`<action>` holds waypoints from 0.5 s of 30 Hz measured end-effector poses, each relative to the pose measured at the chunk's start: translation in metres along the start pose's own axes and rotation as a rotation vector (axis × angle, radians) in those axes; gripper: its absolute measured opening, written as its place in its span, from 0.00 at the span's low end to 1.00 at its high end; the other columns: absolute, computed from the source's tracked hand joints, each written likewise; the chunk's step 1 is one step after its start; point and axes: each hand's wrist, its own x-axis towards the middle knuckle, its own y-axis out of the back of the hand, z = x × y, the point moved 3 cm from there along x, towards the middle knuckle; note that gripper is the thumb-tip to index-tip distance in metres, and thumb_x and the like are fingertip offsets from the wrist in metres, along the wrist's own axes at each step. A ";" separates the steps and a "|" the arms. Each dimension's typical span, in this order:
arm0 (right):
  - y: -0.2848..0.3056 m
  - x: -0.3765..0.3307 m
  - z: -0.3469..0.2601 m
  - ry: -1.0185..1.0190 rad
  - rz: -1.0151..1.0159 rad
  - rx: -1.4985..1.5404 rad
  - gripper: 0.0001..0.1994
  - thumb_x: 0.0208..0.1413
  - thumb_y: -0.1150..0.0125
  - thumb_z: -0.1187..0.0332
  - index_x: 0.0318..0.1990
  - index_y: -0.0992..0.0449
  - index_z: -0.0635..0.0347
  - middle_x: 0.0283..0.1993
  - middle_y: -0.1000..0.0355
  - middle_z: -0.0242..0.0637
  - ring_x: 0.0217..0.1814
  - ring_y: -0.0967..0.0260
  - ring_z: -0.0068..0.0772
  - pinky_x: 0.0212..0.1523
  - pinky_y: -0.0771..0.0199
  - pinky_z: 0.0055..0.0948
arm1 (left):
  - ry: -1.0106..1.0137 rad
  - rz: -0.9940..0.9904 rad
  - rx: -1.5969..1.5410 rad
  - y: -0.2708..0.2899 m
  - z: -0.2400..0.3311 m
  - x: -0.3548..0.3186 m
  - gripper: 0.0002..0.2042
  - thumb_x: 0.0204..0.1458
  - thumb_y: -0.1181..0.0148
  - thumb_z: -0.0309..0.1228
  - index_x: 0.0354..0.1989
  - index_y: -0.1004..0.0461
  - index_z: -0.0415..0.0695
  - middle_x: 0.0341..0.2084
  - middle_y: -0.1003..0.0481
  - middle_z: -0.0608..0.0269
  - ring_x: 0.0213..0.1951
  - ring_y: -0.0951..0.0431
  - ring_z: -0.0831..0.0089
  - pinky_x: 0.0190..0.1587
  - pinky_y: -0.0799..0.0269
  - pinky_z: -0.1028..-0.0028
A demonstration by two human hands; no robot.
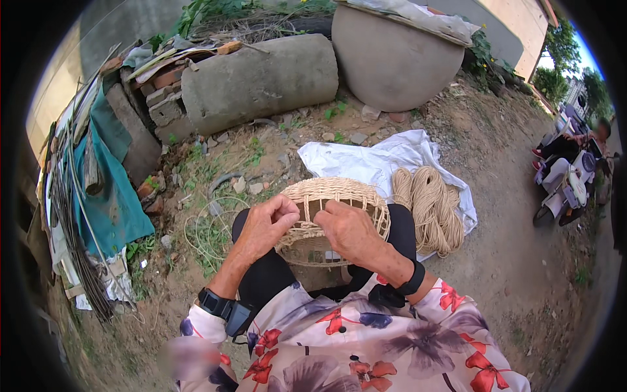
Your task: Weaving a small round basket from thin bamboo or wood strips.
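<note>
A pale woven basket (339,189) rests between my knees, with a dense band at its far side and open, ladder-like gaps nearer me. My left hand (269,223) is closed in a pinch at the basket's left edge; whatever is between thumb and finger is too small to name. Over the openwork, my right hand (353,228) is curled closed, its fingertips hidden against the basket. Skeins of tan cord (432,206) lie just right of the basket on a white plastic sheet (366,159). Loose loops of thin cord (199,236) spread on the ground at left.
A concrete cylinder (261,78) and a big round grey vat (398,65) stand at the back. Sticks and a teal cloth (108,189) lean at left. On the right, a person sits by a white scooter (565,176) on the dirt path.
</note>
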 end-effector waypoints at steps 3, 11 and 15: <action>-0.001 0.001 0.001 -0.017 -0.021 -0.045 0.02 0.49 0.44 0.75 0.30 0.30 0.62 0.29 0.33 0.43 0.33 0.29 0.48 0.32 0.28 0.43 | -0.213 0.157 0.298 -0.007 0.007 -0.025 0.08 0.55 0.40 0.29 0.38 0.23 0.36 0.31 0.22 0.61 0.33 0.23 0.72 0.38 0.28 0.72; 0.013 0.006 0.035 -0.098 0.035 0.132 0.06 0.52 0.44 0.75 0.36 0.22 0.63 0.31 0.24 0.42 0.31 0.25 0.41 0.34 0.26 0.35 | -0.420 0.175 0.348 -0.015 0.040 0.001 0.08 0.56 0.42 0.29 0.34 0.24 0.36 0.25 0.24 0.51 0.28 0.23 0.58 0.34 0.29 0.65; 0.040 -0.013 0.056 -0.358 -0.021 0.427 0.07 0.56 0.41 0.73 0.40 0.21 0.63 0.26 0.26 0.37 0.25 0.32 0.23 0.28 0.31 0.26 | -0.494 0.144 0.524 -0.037 0.076 0.029 0.08 0.54 0.41 0.29 0.33 0.23 0.36 0.24 0.24 0.49 0.28 0.23 0.53 0.33 0.29 0.62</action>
